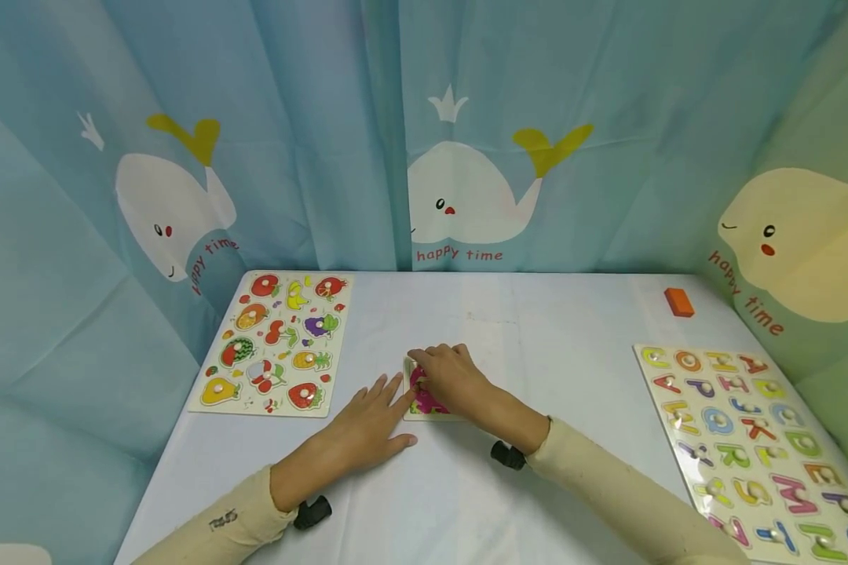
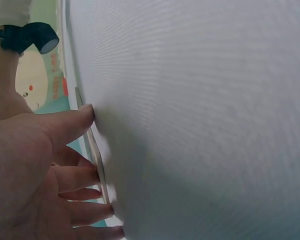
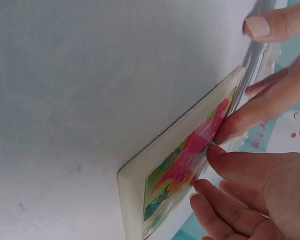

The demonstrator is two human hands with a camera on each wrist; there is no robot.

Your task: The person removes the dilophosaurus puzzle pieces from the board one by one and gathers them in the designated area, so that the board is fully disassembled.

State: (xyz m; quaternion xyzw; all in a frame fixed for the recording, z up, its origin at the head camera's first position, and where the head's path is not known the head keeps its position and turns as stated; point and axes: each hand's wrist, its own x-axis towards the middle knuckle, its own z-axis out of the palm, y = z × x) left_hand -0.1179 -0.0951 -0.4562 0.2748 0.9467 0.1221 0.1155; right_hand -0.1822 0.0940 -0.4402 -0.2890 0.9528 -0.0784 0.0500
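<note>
A small jigsaw puzzle (image 1: 427, 413) with a pale border and a bright pink figure on green lies mid-table. My right hand (image 1: 455, 382) is over it, fingers bent. In the right wrist view, thumb and fingertips of that right hand (image 3: 255, 190) pinch at a pink puzzle piece (image 3: 192, 150) within the border; its edges are partly hidden. My left hand (image 1: 363, 430) rests at the puzzle's left side with fingers extended, one fingertip touching the picture. The left wrist view shows the left hand (image 2: 40, 165) from below, beside the thin board edge (image 2: 96, 157).
A fruit peg puzzle (image 1: 272, 341) lies at the back left. Toward the right is an alphabet peg puzzle (image 1: 738, 431), with an orange block (image 1: 678, 302) behind it. Whale-printed curtains (image 1: 339, 141) enclose the white table (image 1: 537, 329) at the back and sides.
</note>
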